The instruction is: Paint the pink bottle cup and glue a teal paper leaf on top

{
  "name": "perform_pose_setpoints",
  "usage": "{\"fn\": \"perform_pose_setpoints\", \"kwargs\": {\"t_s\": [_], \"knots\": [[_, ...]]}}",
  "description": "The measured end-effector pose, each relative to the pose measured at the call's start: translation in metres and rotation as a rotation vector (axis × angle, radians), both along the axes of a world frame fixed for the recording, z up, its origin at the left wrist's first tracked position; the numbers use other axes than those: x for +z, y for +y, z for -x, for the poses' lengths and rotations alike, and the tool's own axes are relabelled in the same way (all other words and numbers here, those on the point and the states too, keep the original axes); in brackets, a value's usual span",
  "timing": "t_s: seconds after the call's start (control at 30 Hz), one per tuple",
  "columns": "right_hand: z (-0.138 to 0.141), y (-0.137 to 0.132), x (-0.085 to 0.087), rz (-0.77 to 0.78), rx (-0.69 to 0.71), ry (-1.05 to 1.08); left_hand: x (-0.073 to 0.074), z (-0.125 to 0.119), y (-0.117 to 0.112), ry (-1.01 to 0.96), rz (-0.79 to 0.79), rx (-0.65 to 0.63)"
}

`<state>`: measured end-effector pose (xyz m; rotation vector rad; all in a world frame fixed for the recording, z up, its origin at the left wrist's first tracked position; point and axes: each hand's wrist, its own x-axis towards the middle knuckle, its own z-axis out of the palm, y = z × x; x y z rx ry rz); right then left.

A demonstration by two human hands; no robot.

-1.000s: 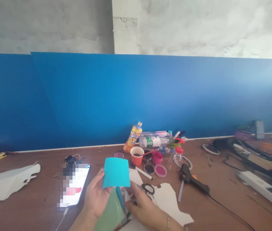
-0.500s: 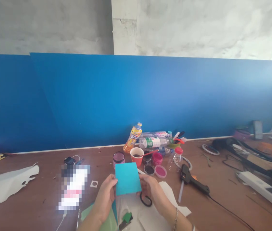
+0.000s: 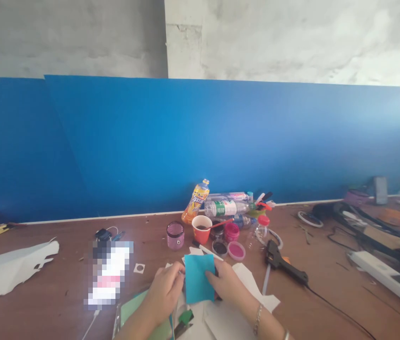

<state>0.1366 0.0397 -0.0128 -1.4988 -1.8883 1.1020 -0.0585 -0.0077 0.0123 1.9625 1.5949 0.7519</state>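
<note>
A rectangular piece of turquoise paper (image 3: 199, 279) is held up in front of me, between my hands. My right hand (image 3: 227, 282) grips its right side, thumb lying across the front face. At the left edge, my left hand (image 3: 167, 289) has its fingers pinched together against the paper; their tips are partly hidden. Something dark shows behind the paper by my right fingers, too covered to name. Below lie white paper sheets (image 3: 228, 320) and a small green piece (image 3: 186, 317). A pale green sheet (image 3: 134, 309) is under my left forearm.
Behind the paper stand a red paper cup (image 3: 201, 236), a purple cup (image 3: 175, 240), an orange drink bottle (image 3: 195, 203) and open pots, one with pink contents (image 3: 236, 251). A black glue gun (image 3: 285, 267) with its cord lies right. A blurred bright device (image 3: 110, 276) lies left.
The turquoise paper has turned, lowered and now looks narrower. My left hand has closed at its edge, and my right thumb has come onto its front. The black ring-shaped handle is now hidden.
</note>
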Motion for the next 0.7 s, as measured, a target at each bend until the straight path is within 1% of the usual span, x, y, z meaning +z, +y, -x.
{"fn": "perform_pose_setpoints", "kwargs": {"t_s": [0.07,0.13,0.2,0.27,0.37,0.4,0.43,0.5,0.57,0.63,0.7], "knots": [[-0.004,0.002,0.002,-0.088,-0.045,-0.122,0.001,0.003,0.000,0.095,-0.021,0.028],[-0.008,0.004,0.005,-0.179,-0.106,-0.213,0.001,0.005,0.002,0.178,-0.013,0.088],[-0.011,0.006,0.007,-0.207,-0.136,-0.247,-0.001,0.006,0.003,0.232,0.003,0.133],[-0.011,0.007,0.008,-0.162,-0.118,-0.175,-0.004,0.006,0.003,0.234,-0.020,0.138],[-0.008,0.005,0.006,-0.009,-0.003,0.023,-0.011,0.006,0.002,0.195,-0.156,0.115],[-0.007,0.003,0.005,0.023,0.039,0.046,-0.012,0.006,0.002,0.194,-0.199,0.117],[-0.006,0.001,0.005,0.024,0.069,0.024,-0.013,0.006,0.002,0.190,-0.236,0.110],[-0.005,-0.002,0.004,-0.050,0.076,-0.105,-0.012,0.006,0.000,0.175,-0.273,0.049],[-0.004,-0.004,0.005,-0.150,0.051,-0.212,-0.007,0.004,-0.003,0.139,-0.261,-0.065],[-0.004,-0.003,0.008,-0.201,0.038,-0.254,0.000,0.000,-0.008,0.092,-0.200,-0.171],[-0.005,-0.003,0.010,-0.209,0.038,-0.263,0.006,-0.006,-0.013,0.065,-0.114,-0.275]]}}
